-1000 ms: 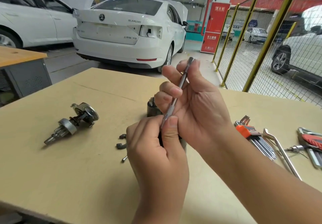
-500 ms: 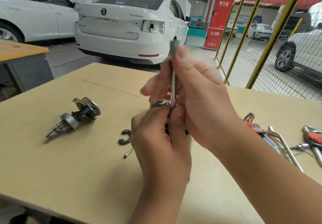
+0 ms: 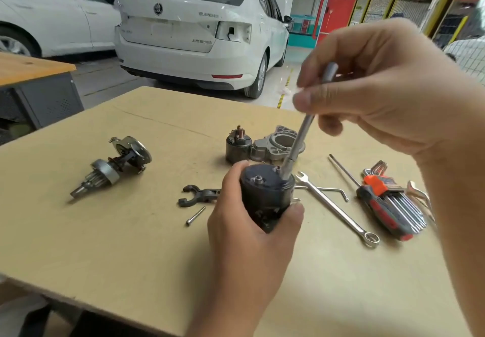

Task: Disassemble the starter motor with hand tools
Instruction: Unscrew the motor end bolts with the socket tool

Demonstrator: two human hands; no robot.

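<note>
Behind the held motor body (image 3: 265, 192), solenoid (image 3: 237, 147) and housing (image 3: 275, 145) touch.

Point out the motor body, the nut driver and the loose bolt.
Motor body (image 3: 266, 192), head view, dark side wall.
Nut driver (image 3: 299, 144), head view, mid shaft.
Loose bolt (image 3: 195, 216), head view, mid shank.

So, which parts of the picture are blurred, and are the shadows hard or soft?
Head view: the right hand shows motion blur at its fingertips; the left hand and motor housing are sharp; shadows under the combination wrench are soft; straight lines bend near the edges.
</note>
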